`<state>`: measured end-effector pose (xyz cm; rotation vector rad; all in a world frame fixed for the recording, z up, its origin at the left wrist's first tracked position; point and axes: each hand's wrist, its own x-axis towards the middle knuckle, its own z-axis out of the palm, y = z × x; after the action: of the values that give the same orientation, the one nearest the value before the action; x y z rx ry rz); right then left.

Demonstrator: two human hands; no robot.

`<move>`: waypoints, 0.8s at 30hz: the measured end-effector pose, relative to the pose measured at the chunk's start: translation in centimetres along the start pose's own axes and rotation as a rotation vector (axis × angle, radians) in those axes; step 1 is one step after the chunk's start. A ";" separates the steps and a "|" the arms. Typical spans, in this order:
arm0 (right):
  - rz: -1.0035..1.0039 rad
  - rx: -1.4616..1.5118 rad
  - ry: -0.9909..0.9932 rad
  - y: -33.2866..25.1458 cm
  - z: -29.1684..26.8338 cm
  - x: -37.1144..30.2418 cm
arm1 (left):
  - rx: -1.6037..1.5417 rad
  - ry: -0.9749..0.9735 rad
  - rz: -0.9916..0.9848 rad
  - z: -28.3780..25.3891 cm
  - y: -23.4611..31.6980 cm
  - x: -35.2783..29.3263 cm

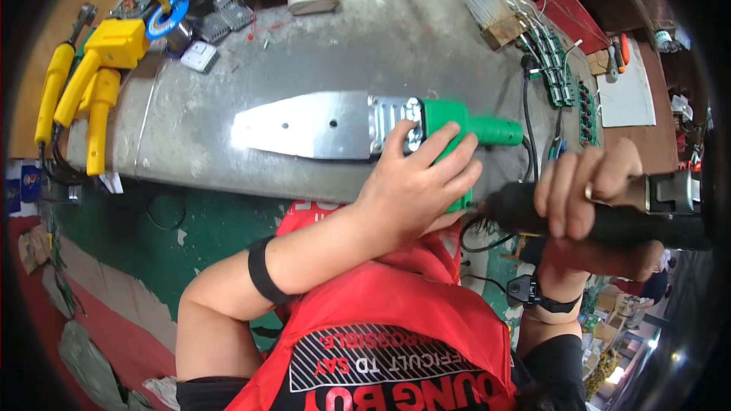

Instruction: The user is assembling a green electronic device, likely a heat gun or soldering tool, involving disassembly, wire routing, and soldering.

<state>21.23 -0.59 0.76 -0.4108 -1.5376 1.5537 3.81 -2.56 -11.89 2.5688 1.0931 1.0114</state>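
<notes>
The green-bodied tool [358, 125] is being held at the near edge of the desk [343, 46] by the partly curled left grip [419, 173], while a black cylindrical tool [620, 227] is being encircled by the right grip [582, 192], slipping or tipping being risked should off-centre pressure be applied.

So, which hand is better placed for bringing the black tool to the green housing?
Probably the right hand: it grips the black tool, whose left end points toward the green housing. The left hand is occupied, holding that housing.
</notes>
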 end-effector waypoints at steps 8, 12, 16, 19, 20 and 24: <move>-0.228 0.289 0.783 -0.9 -7.5 -1.0 | -0.219 0.000 -0.136 -4.2 -1.8 0.4; -0.271 0.685 1.201 3.2 -10.1 -1.8 | -0.138 -0.068 -0.255 -3.9 -4.4 2.0; -0.190 0.669 1.376 6.7 -8.8 0.3 | -0.178 -0.052 -0.387 -4.5 -5.0 0.3; -0.201 0.725 1.301 8.5 -8.5 0.7 | -0.114 -0.102 -0.332 -5.1 -5.7 -0.3; -0.204 0.731 1.243 9.0 -8.6 0.3 | -0.144 -0.107 -0.285 -4.7 -5.8 0.1; -0.253 0.724 1.267 7.8 -8.1 -1.0 | -0.160 -0.177 -0.267 -5.0 -5.7 0.3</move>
<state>25.21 5.03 -8.17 -0.5684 -0.0314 1.1108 -2.60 1.25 -10.20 2.2614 1.2122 0.7584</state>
